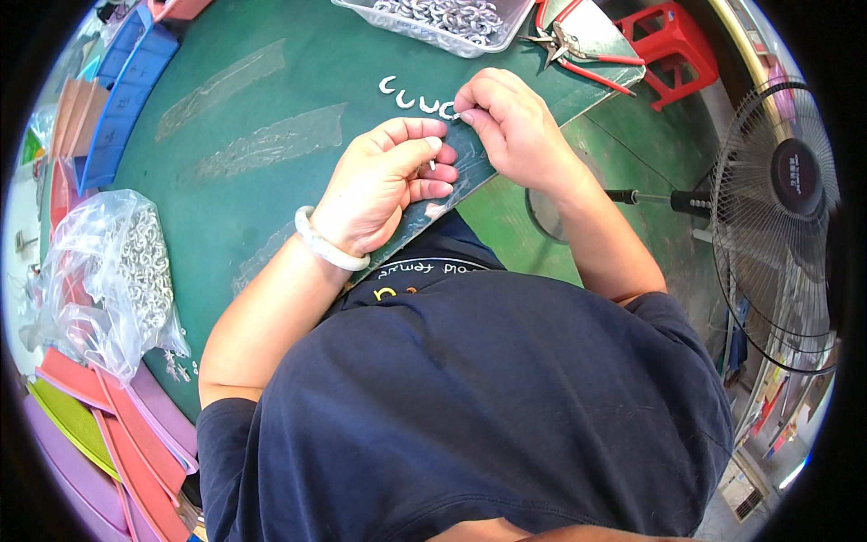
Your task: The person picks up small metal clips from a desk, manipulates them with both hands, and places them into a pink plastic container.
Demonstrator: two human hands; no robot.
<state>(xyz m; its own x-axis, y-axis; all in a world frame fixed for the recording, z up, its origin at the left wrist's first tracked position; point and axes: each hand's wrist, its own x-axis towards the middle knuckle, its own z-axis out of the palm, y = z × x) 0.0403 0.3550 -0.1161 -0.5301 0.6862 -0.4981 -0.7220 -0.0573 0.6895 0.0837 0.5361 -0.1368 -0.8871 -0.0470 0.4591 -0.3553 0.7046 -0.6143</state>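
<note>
My left hand [384,172], with a pale bangle [327,246] at its wrist, is held palm up near the edge of the green table [271,117]. Thumb and index finger are closed, and a small silvery metal piece [433,165] pokes out below the thumb; most of it is hidden. My right hand [508,122] pinches the end of a silvery C-shaped piece [447,111] between thumb and index finger. This piece ends a short curved row of C-shaped pieces [405,99] lying on the table.
Pliers with red handles [591,72] and a clear tray of metal rings [442,18] are at the far side. To the left sit a clear bag of rings [135,262], blue bins [126,99] and coloured trays [99,425]. A fan [781,181] and red stool [673,50] stand right.
</note>
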